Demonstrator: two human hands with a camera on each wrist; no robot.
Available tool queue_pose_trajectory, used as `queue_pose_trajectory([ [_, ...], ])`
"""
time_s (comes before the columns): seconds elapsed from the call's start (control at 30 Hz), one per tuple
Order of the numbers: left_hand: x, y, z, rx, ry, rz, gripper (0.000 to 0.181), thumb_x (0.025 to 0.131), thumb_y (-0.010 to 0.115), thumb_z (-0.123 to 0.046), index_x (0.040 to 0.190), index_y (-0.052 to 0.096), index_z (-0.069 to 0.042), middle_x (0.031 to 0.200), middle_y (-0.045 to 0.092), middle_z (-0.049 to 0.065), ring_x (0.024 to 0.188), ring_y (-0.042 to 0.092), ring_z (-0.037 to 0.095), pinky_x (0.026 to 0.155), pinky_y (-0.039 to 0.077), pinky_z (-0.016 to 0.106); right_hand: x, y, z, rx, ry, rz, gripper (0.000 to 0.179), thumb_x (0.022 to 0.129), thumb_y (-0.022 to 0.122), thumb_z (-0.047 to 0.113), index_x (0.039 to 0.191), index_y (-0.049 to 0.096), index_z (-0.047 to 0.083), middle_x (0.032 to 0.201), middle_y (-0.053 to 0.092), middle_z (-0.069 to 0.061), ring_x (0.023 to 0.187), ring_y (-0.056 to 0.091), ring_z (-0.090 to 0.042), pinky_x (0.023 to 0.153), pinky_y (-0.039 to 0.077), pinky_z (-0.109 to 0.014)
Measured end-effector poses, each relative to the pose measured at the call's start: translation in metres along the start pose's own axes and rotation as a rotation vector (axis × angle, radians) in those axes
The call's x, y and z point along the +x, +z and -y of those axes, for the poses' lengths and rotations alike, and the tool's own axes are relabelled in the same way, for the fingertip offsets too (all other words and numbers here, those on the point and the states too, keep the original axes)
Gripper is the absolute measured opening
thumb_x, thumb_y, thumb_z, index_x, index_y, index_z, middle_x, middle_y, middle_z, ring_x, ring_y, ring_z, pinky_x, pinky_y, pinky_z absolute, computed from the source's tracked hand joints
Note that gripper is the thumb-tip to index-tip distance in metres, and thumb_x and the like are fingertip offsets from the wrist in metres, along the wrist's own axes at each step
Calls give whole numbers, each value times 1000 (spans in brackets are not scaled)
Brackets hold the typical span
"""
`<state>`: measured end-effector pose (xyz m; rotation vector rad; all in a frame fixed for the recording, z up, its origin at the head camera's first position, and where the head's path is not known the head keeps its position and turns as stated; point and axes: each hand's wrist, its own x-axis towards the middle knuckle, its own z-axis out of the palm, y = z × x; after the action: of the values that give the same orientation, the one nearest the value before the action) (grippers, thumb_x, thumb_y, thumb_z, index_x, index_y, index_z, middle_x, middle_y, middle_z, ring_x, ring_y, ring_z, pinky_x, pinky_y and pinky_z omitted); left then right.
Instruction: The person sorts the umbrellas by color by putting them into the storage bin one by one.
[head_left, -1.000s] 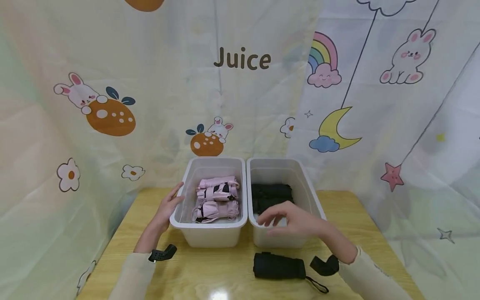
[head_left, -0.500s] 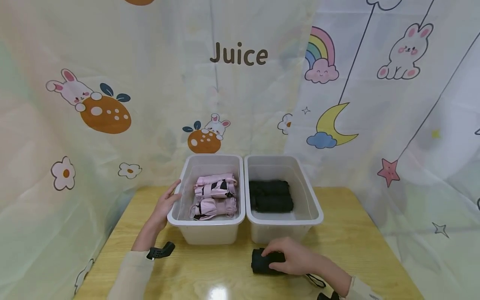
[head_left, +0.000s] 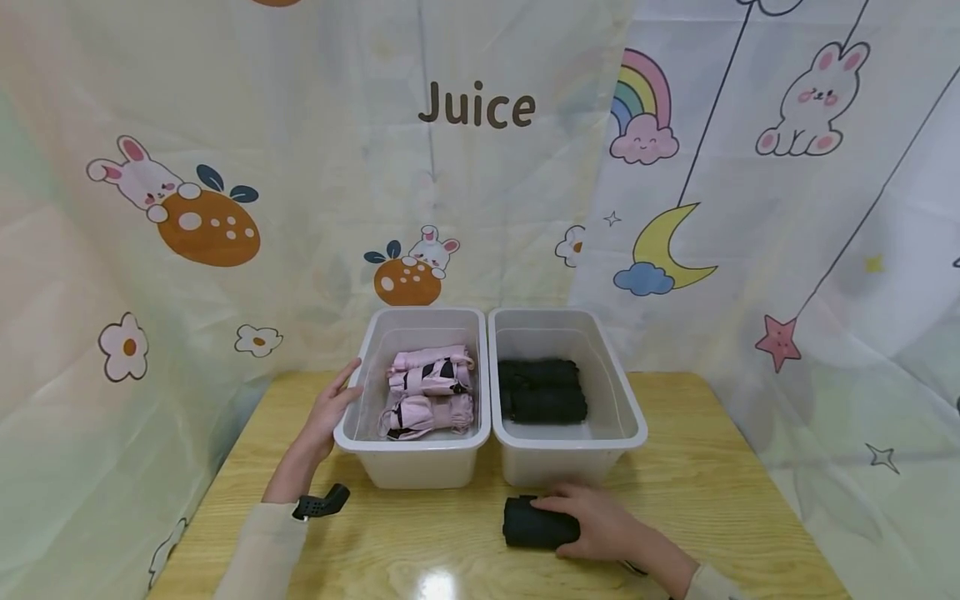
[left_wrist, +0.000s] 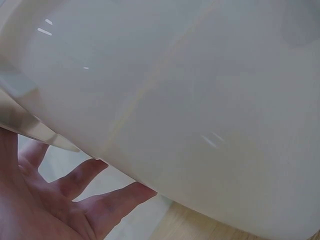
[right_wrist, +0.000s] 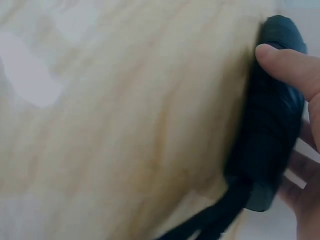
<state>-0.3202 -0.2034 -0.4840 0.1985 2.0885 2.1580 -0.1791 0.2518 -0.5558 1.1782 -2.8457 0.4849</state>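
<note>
A black folded umbrella (head_left: 536,523) lies on the table in front of the right bin. My right hand (head_left: 603,521) grips it, thumb on one side and fingers on the other; in the right wrist view the thumb crosses the umbrella (right_wrist: 272,120) and its strap hangs below. At the left, my left hand (head_left: 327,417) rests against the outer side of the left white bin (head_left: 420,447), fingers extended. The left wrist view shows fingertips touching the bin wall (left_wrist: 200,125). Several pink folded umbrellas (head_left: 430,417) with black patches lie inside that bin.
The right white bin (head_left: 570,444) stands close beside the left one and holds black folded umbrellas (head_left: 542,404). Both bins stand on a wooden table (head_left: 697,475). A printed curtain (head_left: 480,192) hangs behind and along the sides.
My right hand has come down from above the right bin's front rim to the black umbrella on the table and taken hold of it. My left hand stays at the left bin.
</note>
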Motion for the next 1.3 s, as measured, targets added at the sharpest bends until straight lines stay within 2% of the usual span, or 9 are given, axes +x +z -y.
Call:
queue_pose_trajectory([
  [0.1, 0, 0, -1, -1, 8, -6, 59, 103, 46, -21, 156, 21, -20, 154, 28, 20, 131, 36, 45, 100, 37, 57, -2, 4, -2, -11, -17, 1, 74, 76, 81, 42, 143, 49, 33, 128, 55, 1, 110, 56, -19, 84, 50, -42],
  [0.3, 1, -3, -2, -12, -10, -15, 59, 103, 46, -20, 156, 22, -22, 155, 27, 19, 131, 36, 43, 101, 35, 57, 1, 9, -4, 32, -12, 37, 73, 84, 75, 41, 148, 40, 35, 134, 52, -4, 115, 53, -21, 87, 49, -45],
  [0.5, -1, -5, -4, -9, -16, -24, 59, 103, 46, -20, 157, 21, -22, 155, 26, 20, 131, 36, 44, 102, 35, 58, 3, 13, -2, 99, 6, 5, 69, 85, 76, 34, 146, 44, 35, 134, 52, -5, 116, 52, -21, 88, 48, -46],
  [0.73, -1, -6, -3, -8, -16, -24, 59, 103, 46, -19, 157, 21, -21, 154, 26, 21, 131, 36, 45, 101, 35, 58, 7, 8, 5, 147, -23, -20, 68, 81, 79, 26, 141, 50, 36, 129, 54, 0, 110, 53, -16, 86, 48, -41],
  [0.9, -1, -5, -2, -6, -16, -36, 58, 103, 46, -18, 156, 22, -21, 154, 27, 21, 130, 36, 46, 101, 36, 59, 11, -18, 21, 222, -51, -11, 66, 81, 79, 23, 140, 51, 35, 127, 54, 4, 108, 52, -13, 86, 48, -36],
  [1.13, 0, -2, -1, -14, -4, -27, 58, 103, 47, -17, 156, 23, -20, 154, 27, 21, 130, 36, 47, 100, 35, 61, 11, -71, 42, 253, -122, -78, 66, 81, 78, 16, 140, 52, 31, 128, 52, 6, 109, 51, -14, 84, 49, -34],
  [1.3, 1, 0, 0, -12, -7, -23, 58, 103, 47, -17, 156, 23, -21, 154, 27, 21, 130, 37, 46, 100, 35, 60, 9, -113, 50, 293, -133, -84, 65, 83, 78, 15, 141, 51, 29, 131, 50, 7, 112, 50, -14, 85, 49, -35],
])
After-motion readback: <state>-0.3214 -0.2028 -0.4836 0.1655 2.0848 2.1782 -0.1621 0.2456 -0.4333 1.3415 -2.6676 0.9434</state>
